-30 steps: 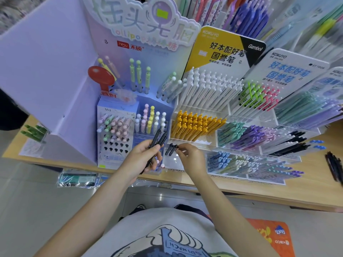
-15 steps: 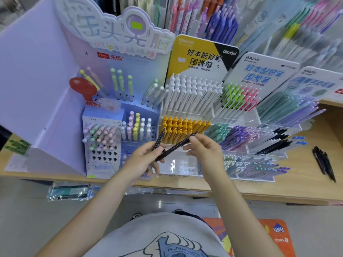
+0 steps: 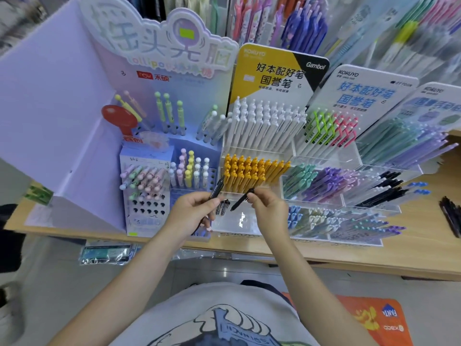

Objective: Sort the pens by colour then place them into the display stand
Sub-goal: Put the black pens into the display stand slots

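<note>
A: Start at the far left. What sits there?

B: A lilac cardboard panel [image 3: 50, 101] stands on the wooden surface [image 3: 424, 243]. Just right of it is a pastel stand [image 3: 147, 196] whose holes carry pink, green and yellow pens with round caps.

A: And the left hand?

B: The left hand [image 3: 192, 213] is near the front edge of the surface, in front of that pastel stand. Its grip is closed round a bundle of black pens [image 3: 216, 189], fingers curled, the pen ends poking up and to the right toward the orange row.

A: What lies between the hands?

B: Two or three black pen ends [image 3: 223, 207] stand in the near left compartment of the clear display stand [image 3: 249, 221], between the two hands.

A: The right hand?

B: The right hand [image 3: 270, 208] pinches a single black pen [image 3: 240, 199] at its upper end; the pen slants down and left, its lower end just above that same near compartment. I cannot tell whether it touches the tray.

A: Behind it?

B: A row of orange pens [image 3: 252, 171], then white pens [image 3: 264, 123] farther back under a yellow sign.

A: Farther right?

B: Teal and purple pens [image 3: 321, 181], then a compartment of black pens with blue-tipped ones [image 3: 389, 186] beside them. At the far right edge, more dark pens [image 3: 451, 216] lie loose on the surface, well apart from the stand.
</note>
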`<state>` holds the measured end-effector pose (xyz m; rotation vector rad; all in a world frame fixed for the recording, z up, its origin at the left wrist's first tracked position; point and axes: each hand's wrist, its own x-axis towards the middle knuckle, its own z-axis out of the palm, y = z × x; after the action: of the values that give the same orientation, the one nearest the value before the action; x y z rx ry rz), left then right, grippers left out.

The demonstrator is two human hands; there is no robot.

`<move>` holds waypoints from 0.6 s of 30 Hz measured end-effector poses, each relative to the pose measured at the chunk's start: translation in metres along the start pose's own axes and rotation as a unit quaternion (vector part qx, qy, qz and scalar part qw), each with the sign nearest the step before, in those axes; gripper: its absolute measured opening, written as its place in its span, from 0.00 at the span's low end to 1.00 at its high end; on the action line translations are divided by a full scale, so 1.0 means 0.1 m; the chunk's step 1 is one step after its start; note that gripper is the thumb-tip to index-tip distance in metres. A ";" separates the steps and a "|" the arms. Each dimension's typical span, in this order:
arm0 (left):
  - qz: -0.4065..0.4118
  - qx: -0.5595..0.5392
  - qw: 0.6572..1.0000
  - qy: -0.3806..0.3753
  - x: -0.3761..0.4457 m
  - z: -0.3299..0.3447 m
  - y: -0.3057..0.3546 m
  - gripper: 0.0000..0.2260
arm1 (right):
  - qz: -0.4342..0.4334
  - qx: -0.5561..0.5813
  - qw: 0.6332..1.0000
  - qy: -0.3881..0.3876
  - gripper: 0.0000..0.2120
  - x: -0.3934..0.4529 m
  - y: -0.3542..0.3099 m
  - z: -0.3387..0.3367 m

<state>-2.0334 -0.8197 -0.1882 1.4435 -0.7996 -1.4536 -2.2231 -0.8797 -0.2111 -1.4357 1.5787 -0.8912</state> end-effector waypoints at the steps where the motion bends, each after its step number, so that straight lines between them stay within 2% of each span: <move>1: 0.006 0.007 1.000 0.005 0.00 -0.01 -0.01 0.06 | -0.003 -0.010 1.000 -0.001 0.06 0.01 0.01 0.03; 4: 0.015 0.019 1.000 0.010 -0.01 -0.03 -0.02 0.06 | -0.026 -0.046 0.998 -0.016 0.08 0.03 0.02 0.10; 9: 0.005 -0.021 0.999 0.029 -0.04 0.01 0.05 0.08 | -0.082 -0.106 0.990 -0.043 0.07 0.03 0.10 0.19; 18: 0.013 -0.012 1.000 0.020 -0.01 0.01 0.07 0.05 | -0.098 -0.151 0.982 -0.052 0.09 0.00 0.15 0.22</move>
<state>-2.0335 -0.8221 -0.1812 1.4356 -0.7712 -1.4056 -2.2092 -0.8778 -0.2339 -1.8481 1.5616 -0.6938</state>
